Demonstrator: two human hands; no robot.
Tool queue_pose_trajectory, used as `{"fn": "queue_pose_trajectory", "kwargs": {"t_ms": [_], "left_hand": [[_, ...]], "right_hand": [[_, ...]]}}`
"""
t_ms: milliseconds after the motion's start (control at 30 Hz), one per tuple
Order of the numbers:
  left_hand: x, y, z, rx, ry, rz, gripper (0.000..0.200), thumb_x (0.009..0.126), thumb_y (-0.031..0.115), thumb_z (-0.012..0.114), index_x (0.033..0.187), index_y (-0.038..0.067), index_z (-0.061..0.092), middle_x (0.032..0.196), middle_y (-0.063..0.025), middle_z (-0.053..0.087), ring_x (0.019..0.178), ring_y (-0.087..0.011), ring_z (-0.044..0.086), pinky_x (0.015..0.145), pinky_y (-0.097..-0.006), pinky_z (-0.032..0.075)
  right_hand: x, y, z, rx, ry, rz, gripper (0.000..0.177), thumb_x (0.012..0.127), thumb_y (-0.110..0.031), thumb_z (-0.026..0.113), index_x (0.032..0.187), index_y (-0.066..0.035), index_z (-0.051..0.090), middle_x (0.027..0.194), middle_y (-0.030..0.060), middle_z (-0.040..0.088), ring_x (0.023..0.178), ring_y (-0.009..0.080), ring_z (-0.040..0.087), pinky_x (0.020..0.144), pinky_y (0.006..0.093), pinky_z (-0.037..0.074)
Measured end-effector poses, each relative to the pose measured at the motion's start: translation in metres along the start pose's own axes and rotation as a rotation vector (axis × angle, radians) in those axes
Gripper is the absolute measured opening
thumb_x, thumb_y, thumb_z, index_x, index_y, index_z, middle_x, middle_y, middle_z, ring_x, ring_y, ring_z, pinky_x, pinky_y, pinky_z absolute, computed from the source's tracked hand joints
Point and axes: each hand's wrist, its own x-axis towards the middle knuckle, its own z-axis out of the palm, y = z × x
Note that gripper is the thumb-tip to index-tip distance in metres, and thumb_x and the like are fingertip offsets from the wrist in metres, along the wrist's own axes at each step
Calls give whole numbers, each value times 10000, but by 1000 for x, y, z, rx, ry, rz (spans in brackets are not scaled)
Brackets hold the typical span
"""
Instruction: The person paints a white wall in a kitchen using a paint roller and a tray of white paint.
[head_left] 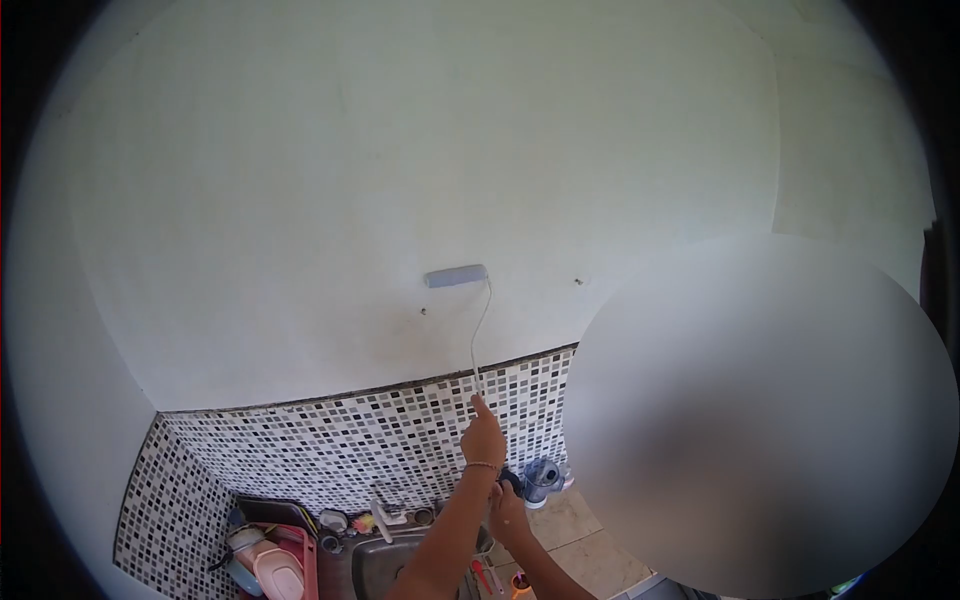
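Note:
A paint roller point(455, 276) with a grey-blue sleeve lies against the pale wall point(400, 150); its thin bent wire frame runs down to my hands. My left hand point(484, 437), with a bracelet at the wrist, is wrapped round the upper part of the roller's handle, the index finger pointing up along it. Lower down and slightly right, my right hand point(508, 508) is closed around the dark lower end of the handle. Most of the handle is hidden by my hands.
Below the black-and-white mosaic tiles point(330, 450) are a metal sink point(375, 568) with a white tap point(382, 520), a pink dish rack point(308, 560) at left and a clear blue jug point(541, 480). Two small fixings point(578, 282) stick out of the wall. A blurred area covers the right.

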Motion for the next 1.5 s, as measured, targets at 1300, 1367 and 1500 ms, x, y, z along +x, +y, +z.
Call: {"fn": "queue_pose_trajectory", "kwargs": {"t_ms": [1300, 1367, 1500], "left_hand": [[-12, 18, -75, -527, -73, 56, 279, 878, -15, 449, 1139, 30, 364, 876, -256, 635, 836, -424, 652, 746, -480, 494], [-17, 20, -81, -494, -49, 71, 275, 877, -15, 444, 1137, 21, 360, 888, -263, 638, 860, -432, 654, 764, -479, 499], [-10, 12, -85, -374, -71, 125, 275, 870, -15, 440, 1130, -19, 350, 948, -314, 639, 930, -465, 647, 815, -498, 502]], "right_hand": [[-110, -90, -161, 2288, -345, -280, 795, 969, -634, 313, 1545, -97, 199, 1604, 104, 229, 1480, 336, 189, 1201, 452, 210], [-108, -94, -159, 2322, -308, -290, 769, 966, -641, 308, 1552, -153, 207, 1611, 97, 211, 1478, 345, 191, 1201, 461, 202], [-109, -116, -166, 1873, -376, -362, 755, 931, -674, 353, 1559, -298, 166, 1630, 75, 136, 1475, 371, 171, 1201, 487, 182]]}}
